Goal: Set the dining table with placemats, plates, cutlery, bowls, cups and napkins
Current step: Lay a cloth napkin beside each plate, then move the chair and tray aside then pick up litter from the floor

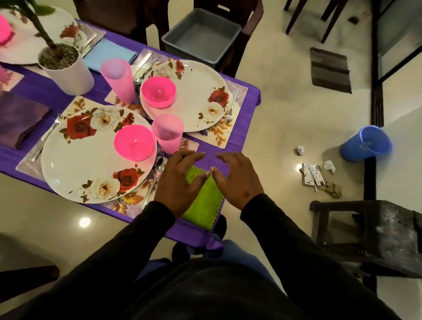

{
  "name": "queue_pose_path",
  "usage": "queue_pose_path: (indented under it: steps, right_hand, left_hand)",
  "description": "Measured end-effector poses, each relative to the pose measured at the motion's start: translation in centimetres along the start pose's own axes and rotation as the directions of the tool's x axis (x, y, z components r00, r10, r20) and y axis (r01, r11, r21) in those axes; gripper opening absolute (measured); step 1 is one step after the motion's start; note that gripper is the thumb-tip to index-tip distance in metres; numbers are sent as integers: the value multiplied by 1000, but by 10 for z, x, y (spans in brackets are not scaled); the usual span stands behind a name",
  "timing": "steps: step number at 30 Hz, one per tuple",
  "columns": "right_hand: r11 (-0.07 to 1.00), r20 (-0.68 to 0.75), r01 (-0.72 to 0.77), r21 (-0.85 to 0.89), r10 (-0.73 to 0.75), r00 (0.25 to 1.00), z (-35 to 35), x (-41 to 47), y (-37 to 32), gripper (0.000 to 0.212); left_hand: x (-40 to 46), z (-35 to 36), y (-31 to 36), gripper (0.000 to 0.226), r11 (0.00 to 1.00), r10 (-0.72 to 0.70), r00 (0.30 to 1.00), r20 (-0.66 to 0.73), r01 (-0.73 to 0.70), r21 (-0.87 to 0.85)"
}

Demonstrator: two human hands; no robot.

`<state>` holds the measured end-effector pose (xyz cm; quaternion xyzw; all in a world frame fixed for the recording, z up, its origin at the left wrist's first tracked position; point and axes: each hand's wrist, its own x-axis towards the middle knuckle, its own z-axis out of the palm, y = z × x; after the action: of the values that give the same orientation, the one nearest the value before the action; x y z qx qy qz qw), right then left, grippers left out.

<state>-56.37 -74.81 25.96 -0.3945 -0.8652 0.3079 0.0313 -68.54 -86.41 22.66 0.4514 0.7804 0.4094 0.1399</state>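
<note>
A folded green napkin (205, 204) lies at the near right corner of the purple-clothed table (242, 127). My left hand (178, 182) and my right hand (236, 179) press flat on it from either side, fingers spread, thumbs meeting on the cloth. Left of it sits a floral plate (84, 166) on a placemat with a pink bowl (134, 142), a pink cup (168, 133), spoons (160, 165) and a fork (47, 136). A second floral plate (196, 101) behind carries a pink bowl (157, 91), with a pink cup (118, 78) and a fork (231, 108) beside it.
A white plant pot (66, 71) stands mid-table, with a blue napkin (107, 55) and a purple napkin (10, 118) at other settings. A grey tub (201, 36) rests on a chair behind. On the floor lie a blue bucket (366, 143), litter (313, 177) and a dark stool (374, 231).
</note>
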Motion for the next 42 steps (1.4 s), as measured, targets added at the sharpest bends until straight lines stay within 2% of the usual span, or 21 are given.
queue_pose_path:
  steps: [7,12,18,22,29,34,39,42]
  right_hand:
    - [996,-98,91,10,-89,991,-61,10,-8,27]
    - [994,-128,78,77,-68,989,-94,21,18,22]
    - [983,-164,105,152,-80,983,-138,28,74,20]
    - [973,-124,70,222,-43,991,-175,24,144,23]
    - [969,-19,-23,247,29,999,-233,25,254,27]
    - [957,-49,-22,289,38,998,-259,50,282,26]
    - [959,-22,-10,282,17,1000,-271,96,292,27]
    - [968,36,-5,250,-4,999,-280,129,302,29]
  left_hand:
    - [24,2,33,45,985,-14,999,-30,9,-171]
    - [27,19,54,44,981,-57,998,-31,50,-189]
    - [44,74,107,51,985,-60,997,54,68,-158]
    - [64,133,156,50,979,-101,988,117,119,-164]
    - [102,219,213,49,956,-182,959,219,225,-190]
    - [116,245,236,50,955,-225,937,267,267,-129]
    - [163,261,232,52,953,-239,946,217,272,-136]
    - [199,264,214,54,969,-217,957,194,235,-74]
